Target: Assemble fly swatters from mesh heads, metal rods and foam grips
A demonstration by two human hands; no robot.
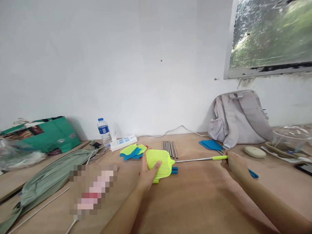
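Note:
A yellow-green fly swatter [159,162] with a thin metal rod stretches between my two hands, above the table. My left hand [149,172] grips its perforated head, thumb on top and fingers behind. At the other end my right hand [235,164] is closed around the yellow-green handle [219,157]. Blue handle pieces [174,170] lie behind the swatter head, partly hidden by it. Farther back rests a row of several metal rods [170,149]. Loose yellow and blue swatter heads [133,151] are piled left of them. Blue swatters [211,145] lie beyond my right hand.
A grey backpack [243,117] leans on the wall at the right, near a cream oval case [254,151] and a clear plastic bowl [290,138]. Leftward are a water bottle [104,130], a white power strip [123,143], a green bag [53,136] and a grey-green strap bag [56,172].

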